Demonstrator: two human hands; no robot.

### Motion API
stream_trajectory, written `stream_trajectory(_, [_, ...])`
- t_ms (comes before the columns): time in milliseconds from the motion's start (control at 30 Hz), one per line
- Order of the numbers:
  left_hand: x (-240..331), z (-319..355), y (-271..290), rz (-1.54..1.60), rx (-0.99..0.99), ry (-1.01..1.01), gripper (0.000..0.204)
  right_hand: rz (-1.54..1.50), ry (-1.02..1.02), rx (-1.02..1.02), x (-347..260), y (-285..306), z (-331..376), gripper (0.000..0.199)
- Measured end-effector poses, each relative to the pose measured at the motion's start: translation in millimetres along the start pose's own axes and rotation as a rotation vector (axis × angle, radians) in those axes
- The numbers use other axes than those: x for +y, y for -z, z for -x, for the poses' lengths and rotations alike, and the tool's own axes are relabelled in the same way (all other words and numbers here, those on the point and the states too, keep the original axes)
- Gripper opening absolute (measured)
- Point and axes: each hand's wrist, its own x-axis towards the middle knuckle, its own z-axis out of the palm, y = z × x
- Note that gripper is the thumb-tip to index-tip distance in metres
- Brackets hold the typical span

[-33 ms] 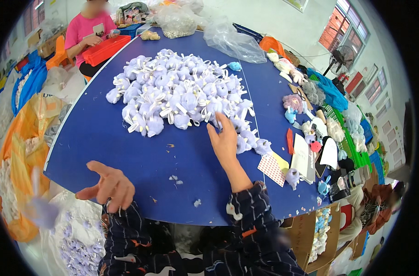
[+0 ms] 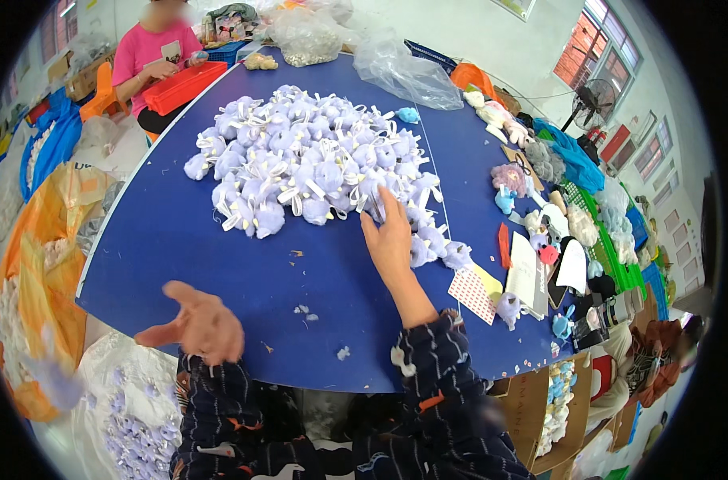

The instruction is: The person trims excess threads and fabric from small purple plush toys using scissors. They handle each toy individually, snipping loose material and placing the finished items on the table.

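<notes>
A big heap of small lavender plush toys with white ribbon loops and little yellow parts covers the middle of the blue table. At its near right edge, my right hand touches the toys with fingers stretched out and thumb apart. Over the table's near left edge hovers my left hand, empty, its fingers spread. Left of it, a motion-blurred lavender shape, likely one such toy, shows in front of an orange bag. More lavender toys lie in a white bag below the table.
Blue tabletop. Right side: a sticker sheet, a white booklet, assorted plush toys and green crates. Far left, a person in pink handles something over a red tray. An orange bag stands left.
My left hand has shifted slightly right. The blurred lavender shape has moved down and left. My right hand has advanced a little along the heap's edge.
</notes>
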Motion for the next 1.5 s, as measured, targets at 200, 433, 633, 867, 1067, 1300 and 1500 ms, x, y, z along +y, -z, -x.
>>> stream_trajectory(200, [-27,-2,-4,-0.327,0.774,0.438,0.055,0.209,-0.01,-0.139,34,-10,-28,0.05])
stream_trajectory(433, [-39,-19,0,-0.784,1.221,0.715,0.037,-1.146,-0.785,-0.559,-42,18,14,0.024])
stream_trajectory(633, [-49,-4,12,-0.647,1.129,0.577,0.042,-0.911,-0.843,-0.67,-67,24,58,0.037])
stream_trajectory(867, [-46,-7,9,-0.745,1.209,0.472,0.037,-1.089,-0.69,-0.564,-67,29,55,0.037])
stream_trajectory(1067, [-57,-5,13,-1.037,1.065,0.461,0.035,-0.733,-0.461,-0.533,-70,31,58,0.033])
stream_trajectory(1300, [-54,-7,6,-1.013,1.013,0.524,0.04,-0.84,-0.53,-0.401,-71,29,61,0.027])
stream_trajectory(1500, [-52,-13,3,-0.917,0.961,0.688,0.039,-0.77,-0.44,-0.585,-66,35,54,0.018])
